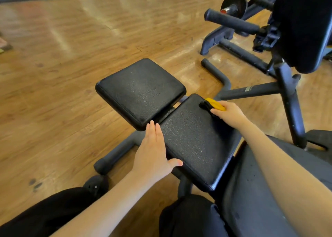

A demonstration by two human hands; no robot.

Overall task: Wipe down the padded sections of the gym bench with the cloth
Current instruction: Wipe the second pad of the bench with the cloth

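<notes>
Gym bench (179, 192): black, on wood floor (62, 57). Near padded section (195, 139): textured, just behind far padded section (140, 91). Left hand (154, 152): flat on near section's left edge, fingers straight. Right hand (229, 113): fingers grasping cloth (213, 104), black and yellow, pressed onto near section's far right corner.

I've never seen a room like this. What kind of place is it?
Most likely a gym. There is a padded bench being wiped, another exercise machine beside it, and a weight plate on a bar.
</notes>
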